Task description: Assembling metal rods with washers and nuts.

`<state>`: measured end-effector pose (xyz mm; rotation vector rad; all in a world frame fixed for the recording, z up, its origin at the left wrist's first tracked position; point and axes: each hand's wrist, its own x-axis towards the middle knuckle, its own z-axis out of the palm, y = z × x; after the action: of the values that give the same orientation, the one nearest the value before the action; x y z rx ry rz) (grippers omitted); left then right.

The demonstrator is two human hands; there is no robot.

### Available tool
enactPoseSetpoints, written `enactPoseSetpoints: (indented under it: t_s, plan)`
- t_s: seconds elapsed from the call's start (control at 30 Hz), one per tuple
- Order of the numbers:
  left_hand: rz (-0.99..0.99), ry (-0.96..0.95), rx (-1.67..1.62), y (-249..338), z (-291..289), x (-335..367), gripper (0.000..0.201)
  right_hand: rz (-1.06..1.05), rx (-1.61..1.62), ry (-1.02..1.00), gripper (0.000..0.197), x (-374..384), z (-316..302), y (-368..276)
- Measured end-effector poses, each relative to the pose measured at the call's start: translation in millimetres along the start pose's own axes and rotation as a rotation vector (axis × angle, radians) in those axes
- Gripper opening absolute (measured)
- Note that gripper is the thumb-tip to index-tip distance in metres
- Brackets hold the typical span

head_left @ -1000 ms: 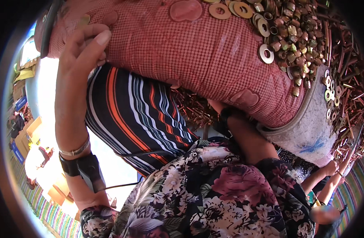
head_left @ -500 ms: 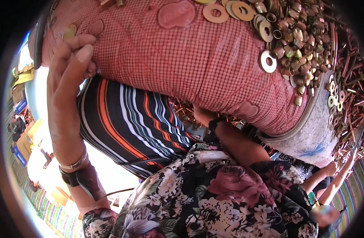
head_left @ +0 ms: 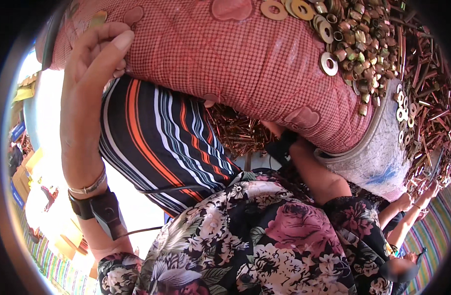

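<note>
My left hand is at the left end of a red, check-patterned covered surface. Its fingers are bent in and the thumb lies along the index finger; anything between them is hidden. My right hand reaches under the near edge of that surface, beside a heap of thin copper-coloured metal pieces. The right fingers are out of sight below the edge. On top of the surface, towards the right, lie flat brass-coloured washers and a pile of small ribbed metal sleeves.
A striped cloth covers my lap. A whitish sack and many more metal rods are at the right. Another person's hands work at the lower right. Cardboard boxes stand at the far left.
The covered surface sits higher in the picture. More of the metal heap shows below its edge, and my right hand has moved further under it. My left hand has shifted slightly up and right.
</note>
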<state>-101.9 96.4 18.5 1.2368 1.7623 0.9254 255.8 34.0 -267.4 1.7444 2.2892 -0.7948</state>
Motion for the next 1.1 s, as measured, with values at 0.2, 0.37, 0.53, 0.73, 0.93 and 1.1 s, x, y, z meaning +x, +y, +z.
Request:
enactPoseSetpoints:
  t_s: [0.2, 0.37, 0.53, 0.73, 0.93, 1.1]
  plan:
    - [0.045, 0.014, 0.007, -4, -1, 1, 0.031, 0.077, -0.228, 0.090, 0.031, -1, -18, 32]
    - [0.029, 0.015, 0.062, -2, 0, 3, 0.030, 0.086, -0.276, 0.058, 0.031, -11, -10, 35]
    - [0.030, -0.018, 0.068, -6, -7, 6, 0.030, 0.068, -0.315, 0.016, 0.032, -28, 2, 33]
    - [0.167, 0.071, 0.090, -8, -10, 3, 0.029, 0.041, -0.366, 0.025, 0.032, -41, 8, 31]
    - [0.069, -0.020, 0.043, -34, -10, 26, 0.032, 0.345, -0.336, -0.277, 0.046, -37, -1, 22]
    - [0.179, -0.023, -0.004, -17, -4, 14, 0.029, 0.333, -0.223, -0.021, 0.026, -46, -3, 9]
